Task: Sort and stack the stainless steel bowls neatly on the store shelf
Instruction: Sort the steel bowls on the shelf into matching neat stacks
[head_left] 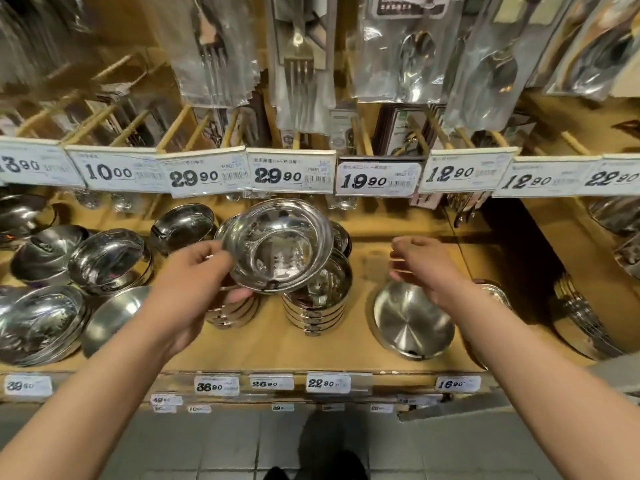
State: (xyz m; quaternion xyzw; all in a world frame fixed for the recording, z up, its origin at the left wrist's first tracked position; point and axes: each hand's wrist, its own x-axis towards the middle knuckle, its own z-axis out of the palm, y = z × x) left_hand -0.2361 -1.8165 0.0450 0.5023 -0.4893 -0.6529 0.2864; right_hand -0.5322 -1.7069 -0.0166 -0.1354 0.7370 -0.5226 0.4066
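while left hand (194,282) grips bowl (280,244), price tags (291,174) overhead

Roughly nine bowl stacks (315,299); eight upper price tags (291,174).

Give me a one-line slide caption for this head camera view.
Left hand lifts a steel bowl above stacked bowls on a store shelf; right hand hovers empty.

We note a shiny steel bowl (280,245), tilted, lifted above two bowl stacks (317,299) on the shelf (277,344).
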